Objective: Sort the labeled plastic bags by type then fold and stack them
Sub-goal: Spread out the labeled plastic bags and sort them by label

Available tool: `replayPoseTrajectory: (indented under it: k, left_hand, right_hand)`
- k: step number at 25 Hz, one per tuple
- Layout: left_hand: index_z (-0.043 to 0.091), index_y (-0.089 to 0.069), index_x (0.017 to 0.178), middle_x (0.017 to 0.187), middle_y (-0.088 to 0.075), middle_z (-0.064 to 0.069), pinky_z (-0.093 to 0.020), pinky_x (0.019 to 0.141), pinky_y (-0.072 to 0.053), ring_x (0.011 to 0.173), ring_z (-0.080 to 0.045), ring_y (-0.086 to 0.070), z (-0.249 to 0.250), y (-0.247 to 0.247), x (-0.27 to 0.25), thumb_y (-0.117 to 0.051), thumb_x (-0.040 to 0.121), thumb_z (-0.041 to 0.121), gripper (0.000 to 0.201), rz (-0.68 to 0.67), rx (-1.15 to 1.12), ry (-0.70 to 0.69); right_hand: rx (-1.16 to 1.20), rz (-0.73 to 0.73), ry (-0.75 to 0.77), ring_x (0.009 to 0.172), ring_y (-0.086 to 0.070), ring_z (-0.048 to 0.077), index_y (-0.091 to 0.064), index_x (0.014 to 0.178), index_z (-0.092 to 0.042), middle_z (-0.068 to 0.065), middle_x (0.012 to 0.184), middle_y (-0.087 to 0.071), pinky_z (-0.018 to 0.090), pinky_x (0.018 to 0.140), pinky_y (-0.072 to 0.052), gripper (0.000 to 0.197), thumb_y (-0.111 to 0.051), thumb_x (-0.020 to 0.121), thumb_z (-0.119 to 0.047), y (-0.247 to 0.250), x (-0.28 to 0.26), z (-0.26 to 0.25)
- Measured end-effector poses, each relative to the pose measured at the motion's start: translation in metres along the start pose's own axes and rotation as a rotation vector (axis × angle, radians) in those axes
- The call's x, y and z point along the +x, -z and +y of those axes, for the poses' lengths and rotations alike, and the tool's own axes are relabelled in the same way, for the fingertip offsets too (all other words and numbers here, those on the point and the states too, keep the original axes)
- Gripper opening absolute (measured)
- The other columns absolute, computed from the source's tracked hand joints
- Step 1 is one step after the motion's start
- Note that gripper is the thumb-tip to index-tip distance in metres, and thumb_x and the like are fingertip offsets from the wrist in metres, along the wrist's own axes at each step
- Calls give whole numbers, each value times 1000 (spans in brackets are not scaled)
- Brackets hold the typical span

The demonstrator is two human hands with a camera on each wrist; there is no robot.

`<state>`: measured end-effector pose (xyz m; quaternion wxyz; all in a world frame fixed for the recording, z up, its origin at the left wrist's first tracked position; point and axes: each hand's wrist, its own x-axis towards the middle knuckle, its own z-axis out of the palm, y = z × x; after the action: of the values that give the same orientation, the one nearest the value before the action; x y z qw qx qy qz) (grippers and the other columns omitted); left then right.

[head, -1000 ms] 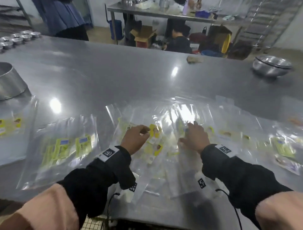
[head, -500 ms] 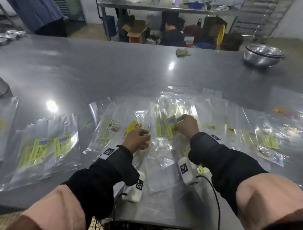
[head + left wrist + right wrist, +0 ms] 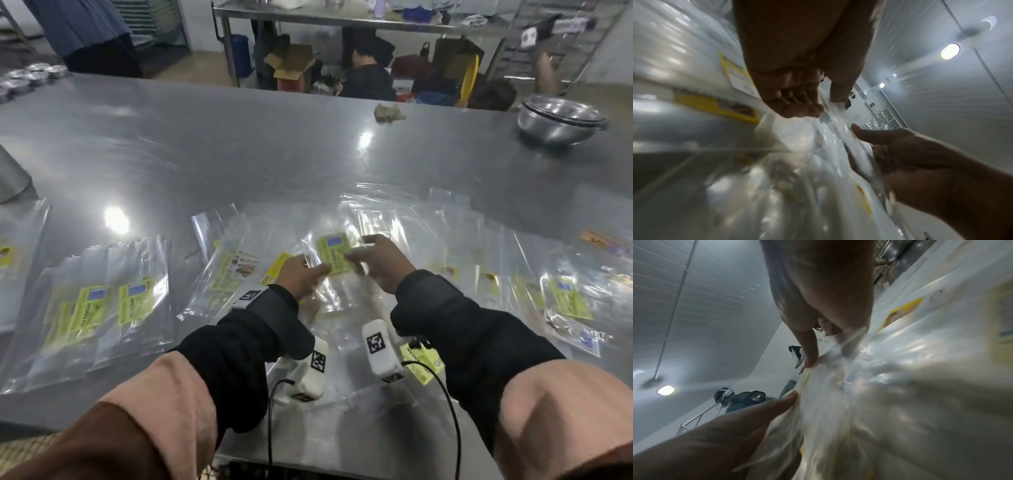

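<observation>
1. Where the steel worktop (image 3: 308, 144) runs off to the far left, a sorted pile of clear plastic bags with lime-green, blue-patched labels (image 3: 99, 305) lies flat, well apart from the hands.
2. Next along, a loose heap of clear bags with mixed yellow and picture labels (image 3: 236, 270) waits unsorted, just left of the left hand (image 3: 298, 277).
3. That left hand has its fingers (image 3: 797, 107) curled, thumb against them, pinching the near edge of a clear bag with a lime-green label (image 3: 334, 255) at mid-worktop.
4. On the bag's other side, the right hand (image 3: 380, 262) pinches the film between thumb and curled fingers (image 3: 809, 352); the bag looks raised off the heap, though blur hides how far.
5. Farther right, a spread of more clear labelled bags (image 3: 565, 298) lies unsorted, and a stack of steel bowls (image 3: 561, 118) stands at the far edge.
6. Sorting seems to be the step in hand. The next move likely calls for carrying this bag left to its matching green pile and laying it square, without dragging slippery neighbours along.
</observation>
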<state>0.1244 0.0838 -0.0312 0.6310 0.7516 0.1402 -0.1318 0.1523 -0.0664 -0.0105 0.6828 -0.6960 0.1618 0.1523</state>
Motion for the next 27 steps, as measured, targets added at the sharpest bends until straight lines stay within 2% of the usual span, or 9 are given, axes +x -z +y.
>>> replayPoseTrajectory:
  k: [2, 5, 10, 13, 15, 17, 21, 23, 27]
  left_hand:
    - [8, -52, 89, 77, -59, -15, -26, 51, -49, 62, -22, -55, 8, 6, -2, -57, 88, -1, 11, 9, -168, -43]
    - [6, -47, 102, 88, -61, -19, -30, 53, -57, 65, -26, -65, 12, 23, -11, -46, 91, -10, 19, -21, -342, -78]
    - [8, -45, 113, 94, -65, -18, -29, 57, -59, 67, -21, -69, -1, 39, -21, -45, 93, -8, 25, -1, -406, -72]
    - [8, -45, 117, 93, -66, -15, -27, 55, -58, 66, -19, -70, -6, 36, -25, -44, 93, -7, 28, -30, -416, -50]
    - [10, -47, 116, 93, -67, -14, -27, 54, -58, 71, -22, -70, -8, 33, -26, -45, 94, -6, 27, -52, -414, -39]
    - [12, -48, 113, 94, -68, -13, -27, 54, -58, 71, -22, -70, -10, 31, -26, -46, 93, -5, 27, -65, -414, -33]
    - [15, -49, 109, 98, -67, -16, -27, 55, -58, 75, -25, -69, -12, 31, -28, -45, 94, -5, 25, -92, -390, -37]
    - [13, -48, 110, 99, -65, -18, -22, 46, -53, 76, -27, -67, -11, 30, -30, -44, 94, -5, 25, -87, -387, -31]
    - [10, -45, 118, 100, -64, -19, -15, 34, -40, 67, -25, -65, -11, 28, -28, -43, 95, -5, 28, -68, -360, -24]
  right_hand:
    - [-59, -60, 41, 72, -57, 18, -45, 119, -3, 21, 101, -63, 26, 63, -50, 38, -64, 88, -13, 5, -6, -7]
    - [-638, -36, 109, 71, -57, 18, -59, 105, 0, 12, 94, -61, 21, 59, -47, 36, -69, 84, -28, 27, -17, -12]
    - [-1384, -23, -56, 77, -50, 16, -46, 115, -7, 5, 95, -55, 23, 58, -36, 68, -83, 67, -38, 62, -46, -2]
    - [-1407, 16, -112, 106, -53, 30, -30, 126, -3, 13, 111, -52, 31, 72, -43, 96, -89, 56, -33, 70, -49, 11]
    - [-1338, 44, -96, 97, -56, 33, -26, 125, -3, 12, 99, -53, 35, 72, -45, 96, -90, 57, -21, 70, -49, 18]
    - [-1230, 114, -75, 84, -53, 29, -29, 120, -1, 6, 79, -46, 34, 68, -44, 84, -87, 61, -12, 73, -47, 21]
    - [-1241, 217, -33, 81, -51, 22, -53, 97, -4, 9, 91, -54, 25, 57, -39, 39, -81, 71, -14, 81, -43, 14]
    - [-1120, 220, 28, 70, -54, 20, -61, 85, -3, 8, 81, -60, 23, 54, -40, 18, -75, 75, -8, 85, -39, 9]
    - [-826, 63, 2, 63, -52, 15, -59, 75, -8, 5, 74, -56, 22, 54, -44, 18, -77, 76, -11, 80, -45, 3]
